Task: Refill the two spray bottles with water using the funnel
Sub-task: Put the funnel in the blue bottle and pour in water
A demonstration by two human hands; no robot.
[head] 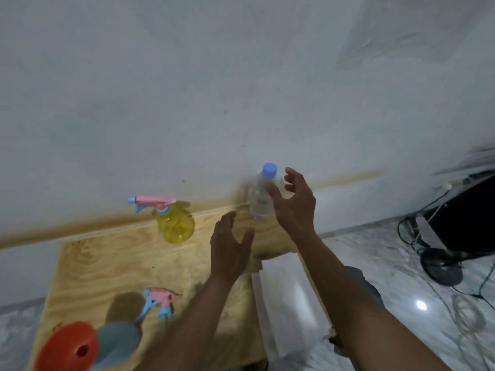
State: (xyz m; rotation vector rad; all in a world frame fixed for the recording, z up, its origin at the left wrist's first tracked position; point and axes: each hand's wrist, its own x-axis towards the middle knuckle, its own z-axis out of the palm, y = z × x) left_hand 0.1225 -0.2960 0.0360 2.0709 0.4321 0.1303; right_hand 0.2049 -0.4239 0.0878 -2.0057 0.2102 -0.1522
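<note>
- Right grip: released, fingers spread and loosely curved just beside the water bottle; whether they touch it is unclear.
- Left grip: released, fingers apart, holding nothing, below the bottle.
- Bottle: upright, blue cap on, at the desk's far edge by the wall.
- Yellow sprayer: upright, left of the bottle.
- Blue sprayer and orange funnel: near left corner, side by side.

Plywood worktop against a pale wall. White folded sheet on the worktop's right edge. Right of the worktop: marble floor, black round stand base, tangled black cables, dark box.
</note>
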